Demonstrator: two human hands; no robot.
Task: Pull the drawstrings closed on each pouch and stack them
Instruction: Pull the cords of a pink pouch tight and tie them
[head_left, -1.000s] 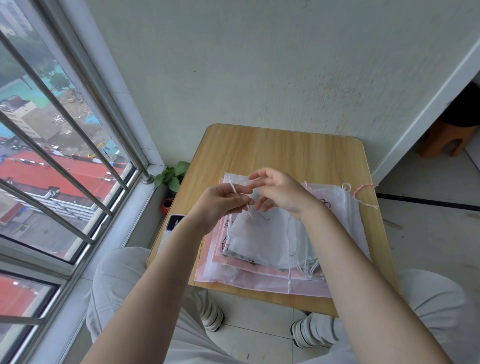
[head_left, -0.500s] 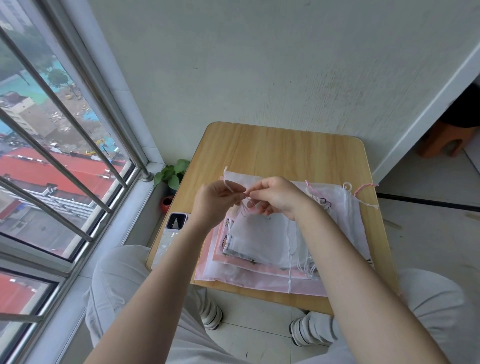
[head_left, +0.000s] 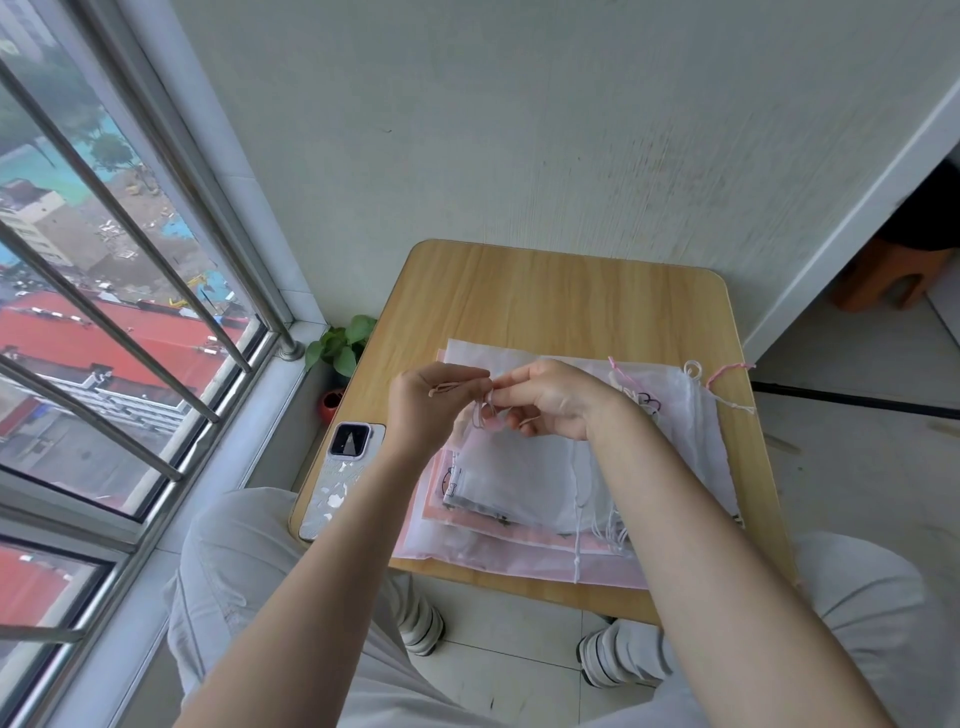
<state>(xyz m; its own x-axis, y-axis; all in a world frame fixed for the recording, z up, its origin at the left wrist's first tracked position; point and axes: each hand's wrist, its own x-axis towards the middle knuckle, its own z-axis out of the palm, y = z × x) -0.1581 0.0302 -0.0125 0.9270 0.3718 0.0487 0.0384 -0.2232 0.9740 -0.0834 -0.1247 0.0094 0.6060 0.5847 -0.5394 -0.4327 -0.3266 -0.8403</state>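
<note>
A small sheer white pouch (head_left: 511, 470) hangs over the pile, its gathered neck pinched between both hands. My left hand (head_left: 428, 402) grips the pouch's drawstring near the neck. My right hand (head_left: 553, 397) holds the bunched neck from the other side, fingertips touching the left ones. Beneath lies a stack of flat sheer pouches (head_left: 519, 551), white and pink, on the small wooden table (head_left: 561, 296). Another white pouch (head_left: 691, 415) with a pink cord lies at the right of the stack, partly hidden by my right forearm.
A phone (head_left: 343, 470) lies face down at the table's left edge. A small potted plant (head_left: 340, 348) stands on the floor between table and window. A barred window runs along the left, a wall behind. A wooden stool (head_left: 883, 275) stands far right.
The hands have drawn closer together at the pouch's neck, and the neck now looks more bunched. The white drawstring that stuck up from my left hand is no longer raised.
</note>
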